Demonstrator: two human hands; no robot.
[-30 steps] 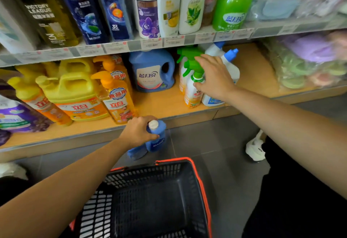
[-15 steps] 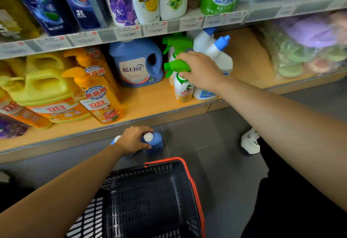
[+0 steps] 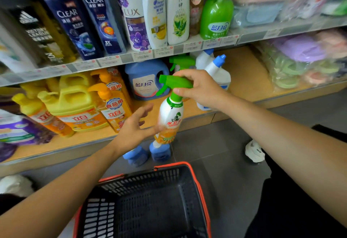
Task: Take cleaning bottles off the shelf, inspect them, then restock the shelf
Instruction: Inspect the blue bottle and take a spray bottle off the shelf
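The right hand (image 3: 199, 89) holds a white plastic spray bottle with a green trigger head and an orange label (image 3: 170, 118) in the air, in front of the lower wooden shelf board (image 3: 244, 77) and above the grey floor. Its fingers and thumb are curled round the green head and neck, and the bottle hangs tilted with its base towards the near left. The left hand (image 3: 134, 128) is just left of the bottle's body, fingers spread and loosely bent; blur hides whether the fingertips touch the label. Below the bottle, two small blue bottles (image 3: 159, 153) stand close together on the floor, at the foot of the shelf. A black mesh shopping basket with an orange rim (image 3: 146, 187) sits nearer, between the forearms. On the shelf behind the raised bottle are a blue detergent jug (image 3: 146, 80), a second green-headed spray bottle (image 3: 181, 62) and two white bottles with blue caps (image 3: 216, 68); yellow dish-soap jugs (image 3: 75, 104) stand farther left.
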